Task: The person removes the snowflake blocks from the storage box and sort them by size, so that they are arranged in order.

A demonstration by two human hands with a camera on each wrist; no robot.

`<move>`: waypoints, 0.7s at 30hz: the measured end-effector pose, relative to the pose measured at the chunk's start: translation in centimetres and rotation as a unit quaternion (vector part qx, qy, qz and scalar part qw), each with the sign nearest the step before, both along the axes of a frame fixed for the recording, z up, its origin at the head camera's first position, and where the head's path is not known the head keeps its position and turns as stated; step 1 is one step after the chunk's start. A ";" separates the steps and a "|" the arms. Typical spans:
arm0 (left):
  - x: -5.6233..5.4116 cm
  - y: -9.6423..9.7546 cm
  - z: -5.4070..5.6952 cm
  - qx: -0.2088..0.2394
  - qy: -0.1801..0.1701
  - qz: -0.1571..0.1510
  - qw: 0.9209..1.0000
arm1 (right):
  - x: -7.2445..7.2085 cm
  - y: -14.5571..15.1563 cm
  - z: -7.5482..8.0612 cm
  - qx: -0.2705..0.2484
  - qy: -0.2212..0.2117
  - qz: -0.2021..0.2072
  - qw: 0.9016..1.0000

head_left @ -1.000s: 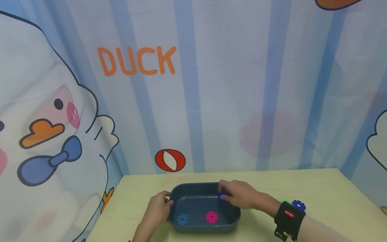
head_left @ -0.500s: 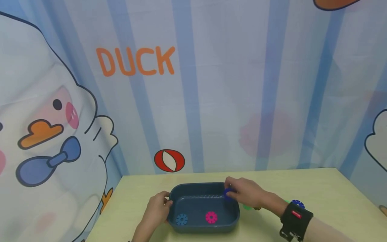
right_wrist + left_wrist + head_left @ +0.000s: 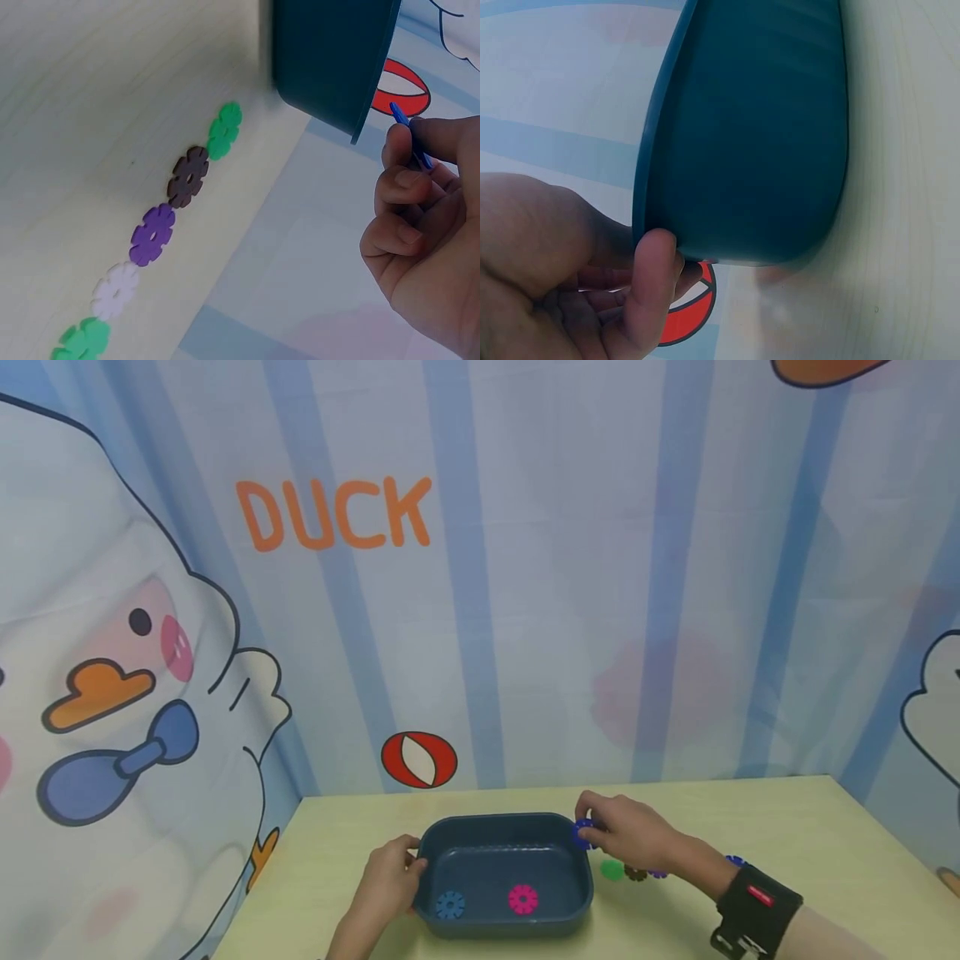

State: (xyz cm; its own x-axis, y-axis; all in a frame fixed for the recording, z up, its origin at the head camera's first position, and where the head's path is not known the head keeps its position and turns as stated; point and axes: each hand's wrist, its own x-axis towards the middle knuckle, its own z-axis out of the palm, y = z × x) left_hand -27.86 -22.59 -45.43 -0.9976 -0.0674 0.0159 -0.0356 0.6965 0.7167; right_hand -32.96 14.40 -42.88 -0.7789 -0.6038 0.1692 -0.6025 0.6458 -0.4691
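A dark blue-grey plastic tub (image 3: 495,868) stands on the table. My left hand (image 3: 388,878) holds its left end, with thumb and fingers at the rim in the left wrist view. Between the thumb and fingertips of my right hand (image 3: 630,833) is a dark blue notched disc (image 3: 583,834), raised at the tub's right back rim. The right wrist view shows this blue disc (image 3: 409,133) nearly edge-on, apart from the tub wall. Inside the tub lie a lighter blue notched disc (image 3: 450,905) and a pink one (image 3: 522,899).
Right of the tub, a row of flat notched discs lies on the table (image 3: 345,827): green (image 3: 225,131), brown (image 3: 188,177), purple (image 3: 152,235), white (image 3: 115,290) and another green (image 3: 81,339). Another blue disc (image 3: 735,860) shows beyond my right wrist. A printed curtain (image 3: 555,568) hangs behind.
My right hand has moved right and slightly back with the blue disc, from over the tub to its right rim. This uncovers the green, brown and purple discs. My left hand stays at the tub.
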 end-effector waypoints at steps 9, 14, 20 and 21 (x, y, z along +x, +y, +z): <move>0.0 0.0 0.0 0.003 -0.003 0.006 1.000 | 0.3 1.9 -0.4 -0.009 -0.007 -0.019 1.000; 0.0 0.1 0.0 0.001 -0.003 0.004 1.000 | 0.5 2.8 -0.6 -0.017 -0.007 -0.024 1.000; -0.1 0.0 -0.2 0.004 -0.003 0.001 1.000 | 0.7 3.7 -0.8 -0.021 -0.024 -0.034 0.999; -0.1 0.0 -0.2 0.006 -0.003 0.001 1.000 | 0.8 3.9 -0.9 -0.019 -0.021 -0.035 0.999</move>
